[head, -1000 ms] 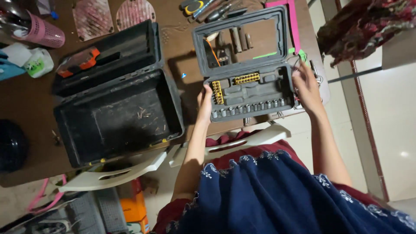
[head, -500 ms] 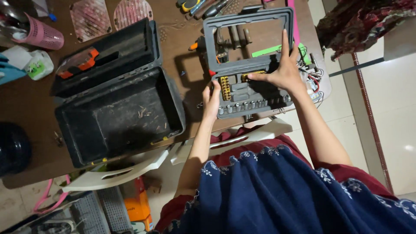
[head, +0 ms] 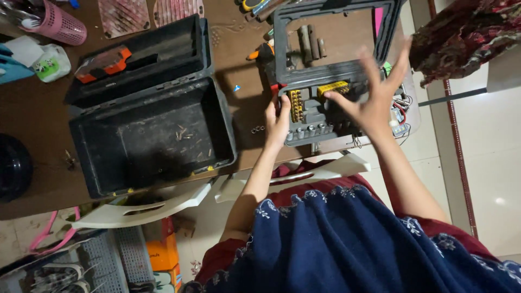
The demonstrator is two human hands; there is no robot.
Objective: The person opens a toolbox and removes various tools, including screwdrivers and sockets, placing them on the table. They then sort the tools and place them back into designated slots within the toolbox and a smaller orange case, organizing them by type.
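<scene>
While the grey socket case [head: 320, 108] lies open at the near edge of the brown table [head: 32, 125], the left hand [head: 277, 122] grips its left rim. The right hand [head: 374, 97] hovers above it, fingers spread, holding nothing. A black toolbox [head: 146, 130] stands open well to the left.

My brown desk [head: 38, 125] carries the open black toolbox [head: 152, 135], the grey socket case [head: 320, 111], a pink basket [head: 57, 24] and loose tools [head: 309, 43].

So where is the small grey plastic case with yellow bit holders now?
In the head view, the small grey plastic case lies open at the brown table's near edge, right of the big black toolbox, with the left hand on its left side.
</scene>
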